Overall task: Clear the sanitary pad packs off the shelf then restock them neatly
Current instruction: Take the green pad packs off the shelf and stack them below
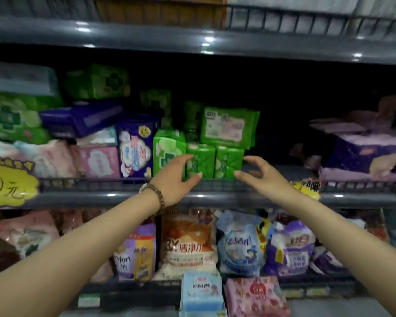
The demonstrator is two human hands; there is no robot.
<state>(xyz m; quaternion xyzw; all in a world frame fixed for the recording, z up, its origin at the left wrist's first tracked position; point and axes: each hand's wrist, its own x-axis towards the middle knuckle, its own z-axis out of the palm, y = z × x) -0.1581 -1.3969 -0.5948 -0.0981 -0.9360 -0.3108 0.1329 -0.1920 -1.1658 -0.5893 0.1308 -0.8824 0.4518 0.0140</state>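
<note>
On the middle shelf point(215, 199) two small green pad packs point(201, 160) point(229, 161) stand side by side behind the wire rail. A larger green pack point(226, 126) lies flat on top of them, and a taller green pack point(167, 149) stands to their left. My left hand point(176, 177), with a bead bracelet on the wrist, reaches over the rail, fingers spread at the left small pack's side. My right hand point(258, 175) hovers with loosely curved fingers just right of the right small pack, holding nothing.
Purple, pink and green packs point(82, 117) are piled on the shelf's left, purple ones point(361, 152) at the right, with a dark gap between. A yellow price sign point(9, 181) hangs at left. Detergent bags point(188, 239) fill the lower shelf; two packs point(256, 298) lie at the bottom.
</note>
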